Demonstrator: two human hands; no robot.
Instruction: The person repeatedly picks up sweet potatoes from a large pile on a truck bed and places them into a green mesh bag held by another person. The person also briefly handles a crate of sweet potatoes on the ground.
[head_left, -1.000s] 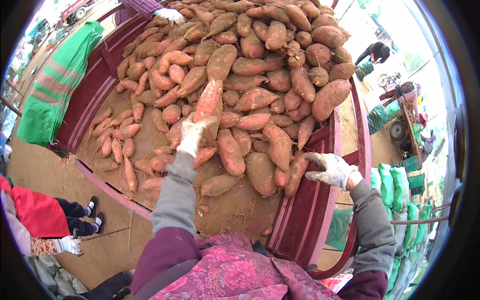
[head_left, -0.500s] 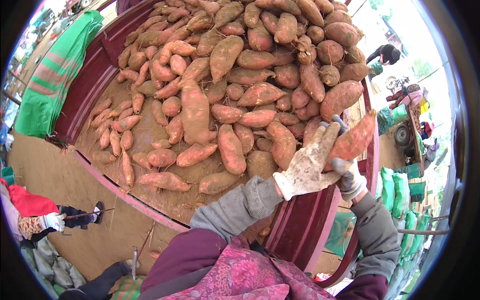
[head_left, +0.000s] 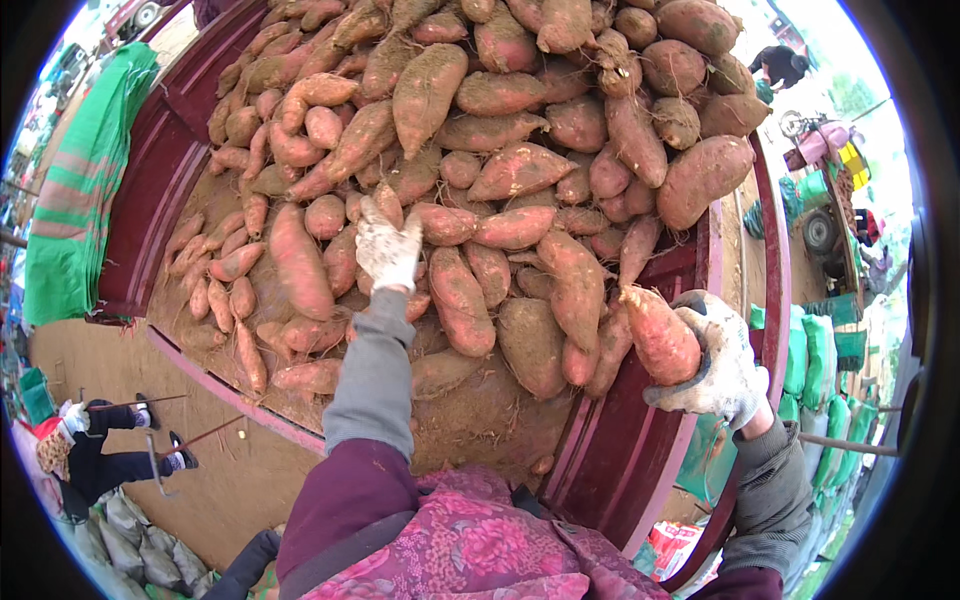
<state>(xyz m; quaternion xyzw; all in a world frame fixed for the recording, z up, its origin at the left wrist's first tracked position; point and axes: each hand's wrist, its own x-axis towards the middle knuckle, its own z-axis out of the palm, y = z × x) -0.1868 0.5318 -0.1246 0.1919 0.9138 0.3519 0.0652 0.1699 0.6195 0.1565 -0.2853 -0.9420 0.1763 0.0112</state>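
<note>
My right hand, in a dirty white glove with grey fingertips, is closed around the thick end of a reddish sweet potato. It is above the right wall of the cart. In the middle of the pile, my gloved left hand reaches down with its fingers apart. A small sweet potato lies at its fingertips; whether they touch it is hard to tell. To the left of that hand a long sweet potato is smeared by motion. Soil-covered sweet potatoes lie heaped all around.
The dark red cart wall carries a green striped sack at the left. On the right stand a red rail and filled green sacks. A person's dark-trousered legs are on the ground at lower left.
My left hand has left the sweet potato at the right and moved left into the pile. My right hand keeps hold and has turned it. The blurred sweet potato has shifted left and down.
</note>
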